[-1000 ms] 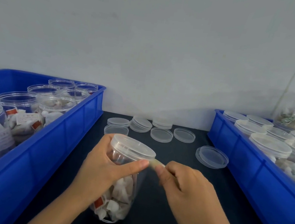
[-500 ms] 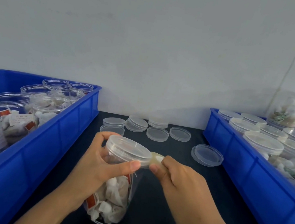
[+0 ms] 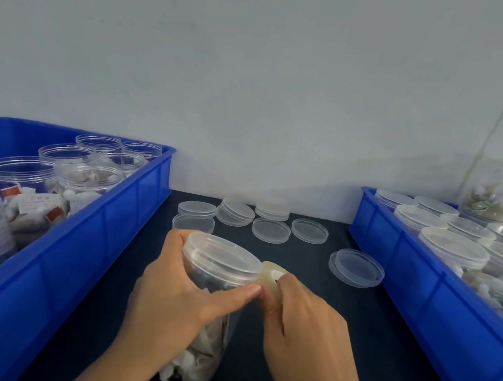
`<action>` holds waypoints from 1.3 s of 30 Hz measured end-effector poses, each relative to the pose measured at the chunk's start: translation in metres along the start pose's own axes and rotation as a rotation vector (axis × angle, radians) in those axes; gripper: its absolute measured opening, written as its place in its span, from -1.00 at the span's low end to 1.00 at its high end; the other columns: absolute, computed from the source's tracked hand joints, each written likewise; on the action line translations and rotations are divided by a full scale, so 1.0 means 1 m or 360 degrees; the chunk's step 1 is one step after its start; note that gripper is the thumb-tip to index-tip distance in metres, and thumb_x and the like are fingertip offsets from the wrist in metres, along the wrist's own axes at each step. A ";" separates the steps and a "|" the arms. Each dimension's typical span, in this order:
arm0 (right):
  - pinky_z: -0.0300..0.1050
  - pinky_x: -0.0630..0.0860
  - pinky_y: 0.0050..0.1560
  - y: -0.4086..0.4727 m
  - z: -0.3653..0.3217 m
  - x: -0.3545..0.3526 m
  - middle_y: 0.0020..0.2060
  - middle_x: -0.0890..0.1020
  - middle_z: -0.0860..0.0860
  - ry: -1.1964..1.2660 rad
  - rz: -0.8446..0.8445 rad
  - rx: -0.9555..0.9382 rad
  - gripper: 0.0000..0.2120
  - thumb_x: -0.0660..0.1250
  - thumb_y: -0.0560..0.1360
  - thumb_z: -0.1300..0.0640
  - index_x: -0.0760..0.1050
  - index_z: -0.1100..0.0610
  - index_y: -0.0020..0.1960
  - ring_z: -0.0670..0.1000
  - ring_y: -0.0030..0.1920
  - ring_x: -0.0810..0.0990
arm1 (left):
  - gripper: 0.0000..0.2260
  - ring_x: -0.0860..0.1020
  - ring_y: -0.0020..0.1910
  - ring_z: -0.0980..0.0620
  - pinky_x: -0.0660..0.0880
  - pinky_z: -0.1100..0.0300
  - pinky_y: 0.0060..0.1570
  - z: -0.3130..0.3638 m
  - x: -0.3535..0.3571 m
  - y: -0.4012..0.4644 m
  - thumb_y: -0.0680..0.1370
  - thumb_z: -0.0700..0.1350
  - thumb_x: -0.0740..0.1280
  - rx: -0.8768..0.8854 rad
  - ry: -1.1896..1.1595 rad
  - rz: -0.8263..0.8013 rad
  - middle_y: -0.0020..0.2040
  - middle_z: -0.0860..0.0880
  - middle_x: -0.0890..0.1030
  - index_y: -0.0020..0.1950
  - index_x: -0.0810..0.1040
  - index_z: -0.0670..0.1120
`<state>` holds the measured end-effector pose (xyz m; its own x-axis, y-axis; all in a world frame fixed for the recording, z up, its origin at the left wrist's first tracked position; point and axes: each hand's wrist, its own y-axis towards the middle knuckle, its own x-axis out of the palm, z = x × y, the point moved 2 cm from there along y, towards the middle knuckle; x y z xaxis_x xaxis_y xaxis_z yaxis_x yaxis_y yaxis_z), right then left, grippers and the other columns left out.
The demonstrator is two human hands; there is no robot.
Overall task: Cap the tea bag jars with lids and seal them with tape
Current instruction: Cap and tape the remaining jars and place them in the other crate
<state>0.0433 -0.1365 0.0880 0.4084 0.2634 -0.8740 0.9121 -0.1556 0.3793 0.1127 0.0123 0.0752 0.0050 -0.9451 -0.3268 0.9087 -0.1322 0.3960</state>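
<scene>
A clear jar of tea bags (image 3: 201,355) stands tilted on the dark table, with a translucent lid (image 3: 221,254) on its mouth. My left hand (image 3: 173,301) grips the jar just under the lid, its thumb pressing the rim at the right. My right hand (image 3: 306,330) holds a small roll of clear tape (image 3: 271,275) against the lid's right edge. Loose lids (image 3: 270,229) lie further back on the table.
A blue bin (image 3: 105,235) at the left holds several open jars of tea bags (image 3: 17,174). A blue bin (image 3: 417,271) at the right holds several lidded jars (image 3: 452,248). A single lid (image 3: 356,266) lies near the right bin. A grey wall closes the back.
The tape roll has moved in from right of the lid to touch its edge. My left thumb has slid along the rim towards it. The jar leans a little more.
</scene>
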 end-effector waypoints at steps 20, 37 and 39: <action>-0.29 0.33 -0.34 0.002 0.018 0.016 -0.36 0.47 -0.09 0.1286 -0.0774 0.0490 -0.79 0.16 0.63 -0.02 0.32 0.07 -0.11 -0.15 -0.40 0.38 | -0.22 0.55 -0.02 0.24 0.56 0.21 -0.11 0.011 -0.008 -0.008 0.09 0.42 0.42 0.0579 0.0452 0.0051 0.03 0.29 0.52 0.23 0.27 0.24; -0.18 0.26 -0.33 -0.001 0.005 0.007 -0.33 0.45 -0.06 0.0686 -0.0207 0.0544 -0.74 0.19 0.57 -0.04 0.32 0.06 -0.24 -0.07 -0.31 0.37 | -0.22 0.55 -0.16 0.20 0.52 0.30 -0.23 0.022 -0.004 -0.015 0.10 0.37 0.39 0.0712 0.0526 0.0181 -0.03 0.33 0.45 0.22 0.34 0.04; -0.16 0.28 -0.32 0.000 0.007 0.006 -0.34 0.46 -0.06 0.0680 -0.0186 0.0549 -0.74 0.20 0.56 -0.04 0.32 0.05 -0.25 -0.06 -0.31 0.39 | -0.21 0.56 -0.17 0.19 0.50 0.30 -0.24 0.024 -0.004 -0.016 0.09 0.37 0.39 0.0702 0.0515 0.0199 -0.04 0.30 0.48 0.21 0.36 0.03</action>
<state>0.0460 -0.1411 0.0804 0.3492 0.6485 -0.6763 0.9167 -0.3859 0.1033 0.0885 0.0108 0.0907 0.2925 -0.8308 -0.4735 0.6324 -0.2033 0.7475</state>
